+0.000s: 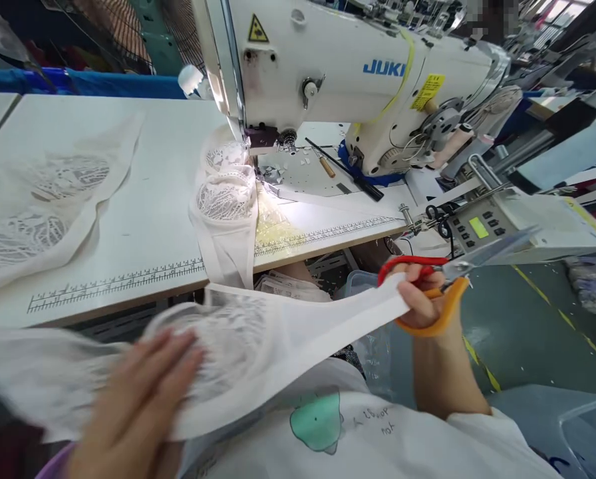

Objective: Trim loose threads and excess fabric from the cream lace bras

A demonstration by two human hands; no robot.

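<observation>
A white lace bra (298,332) stretches across in front of my body, below the table edge. My left hand (143,392), smeared by motion, lies over a lace cup with its fingers long and close together; its thumb is hidden. In my right hand (422,299) are scissors (477,256) with red and orange handles, their blades pointing right. The same fingers pinch the narrow end of the bra's band. Another lace bra piece (225,199) lies under the sewing machine's needle area and hangs over the table edge.
The white sewing machine (322,60) stands on the table (153,199), which has a printed ruler along its front. More lace pieces (43,213) lie at the left. A screwdriver (362,183) and a wooden-handled tool (326,166) lie behind the needle. A control box (482,226) is at the right.
</observation>
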